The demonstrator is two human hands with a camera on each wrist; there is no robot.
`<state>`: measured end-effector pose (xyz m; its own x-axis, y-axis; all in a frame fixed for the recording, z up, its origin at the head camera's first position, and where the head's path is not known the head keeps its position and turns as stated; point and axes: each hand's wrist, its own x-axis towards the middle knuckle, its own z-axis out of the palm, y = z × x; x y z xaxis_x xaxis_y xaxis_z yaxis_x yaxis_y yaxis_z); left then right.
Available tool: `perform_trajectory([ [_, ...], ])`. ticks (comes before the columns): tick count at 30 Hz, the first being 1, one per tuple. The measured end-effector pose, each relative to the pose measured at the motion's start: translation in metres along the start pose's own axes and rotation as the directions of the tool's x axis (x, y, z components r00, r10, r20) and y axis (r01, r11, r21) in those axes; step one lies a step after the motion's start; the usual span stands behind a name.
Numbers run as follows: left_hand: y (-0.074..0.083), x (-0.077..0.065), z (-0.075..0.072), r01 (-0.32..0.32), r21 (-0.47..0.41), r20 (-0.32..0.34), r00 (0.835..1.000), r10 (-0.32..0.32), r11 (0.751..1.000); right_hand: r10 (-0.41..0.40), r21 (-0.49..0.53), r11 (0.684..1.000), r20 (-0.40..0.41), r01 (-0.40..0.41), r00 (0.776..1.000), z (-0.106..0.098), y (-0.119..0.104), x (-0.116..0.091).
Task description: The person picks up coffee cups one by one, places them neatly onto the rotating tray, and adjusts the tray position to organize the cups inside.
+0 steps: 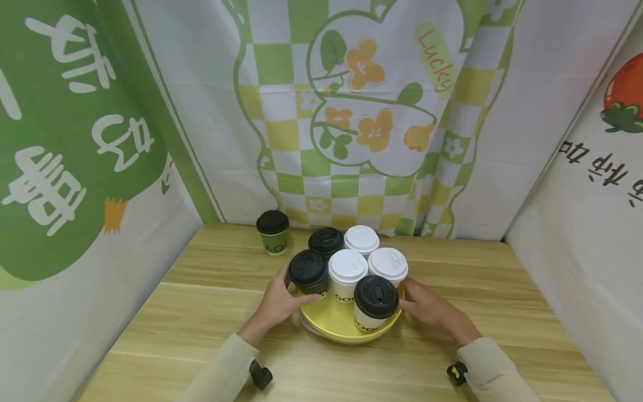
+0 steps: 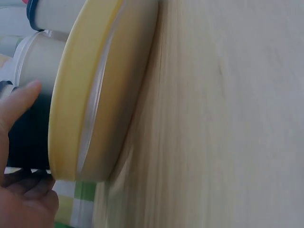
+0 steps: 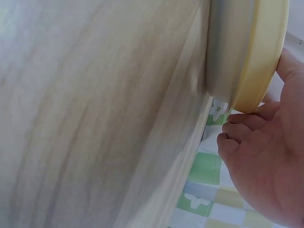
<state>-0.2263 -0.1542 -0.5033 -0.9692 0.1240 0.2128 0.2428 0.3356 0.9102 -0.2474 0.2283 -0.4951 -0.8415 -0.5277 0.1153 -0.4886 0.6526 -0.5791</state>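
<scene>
A round yellow tray (image 1: pixel 334 318) carries several lidded paper cups near the middle of the table. My left hand (image 1: pixel 277 298) grips a dark cup (image 1: pixel 308 271) with a black lid at the tray's left; in the left wrist view the thumb (image 2: pixel 21 104) lies along its side. My right hand (image 1: pixel 434 307) holds the tray's right edge, its thumb over the rim (image 3: pixel 266 61) in the right wrist view. Beside that hand stand a black-lidded white cup (image 1: pixel 375 304) in front and a white-lidded cup (image 1: pixel 388 265) behind.
A green cup (image 1: pixel 273 237) with a black lid stands on the wooden table (image 1: pixel 201 312), behind and left of the tray. White-lidded cups (image 1: pixel 348 268) and a black-lidded cup (image 1: pixel 326 240) share the tray. A checked curtain (image 1: pixel 321 184) hangs along the back edge.
</scene>
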Motion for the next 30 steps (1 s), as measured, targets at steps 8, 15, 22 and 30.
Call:
perform_trajectory([
  [8, -0.01, -0.016, -0.053, -0.004, 0.064, 0.119, 0.993, -0.004, 0.998, 0.017, -0.038, 0.999, -0.026, -0.018, 1.0, 0.006, -0.01, 0.0],
  [15, -0.021, -0.006, -0.094, 0.084, 0.109, 0.023, 0.996, -0.087, 0.99, 0.073, 0.025, 0.997, -0.034, -0.072, 0.997, 0.009, -0.019, -0.006],
  [22, -0.04, 0.017, -0.107, 0.195, 0.162, -0.043, 0.981, -0.191, 0.967, 0.1, 0.036, 0.994, -0.045, -0.099, 0.994, 0.011, -0.029, -0.016],
  [30, -0.051, 0.049, -0.108, 0.2, 0.168, -0.068, 0.979, -0.191, 0.965, 0.141, 0.094, 0.986, -0.023, -0.138, 0.99, 0.012, -0.045, -0.032],
])
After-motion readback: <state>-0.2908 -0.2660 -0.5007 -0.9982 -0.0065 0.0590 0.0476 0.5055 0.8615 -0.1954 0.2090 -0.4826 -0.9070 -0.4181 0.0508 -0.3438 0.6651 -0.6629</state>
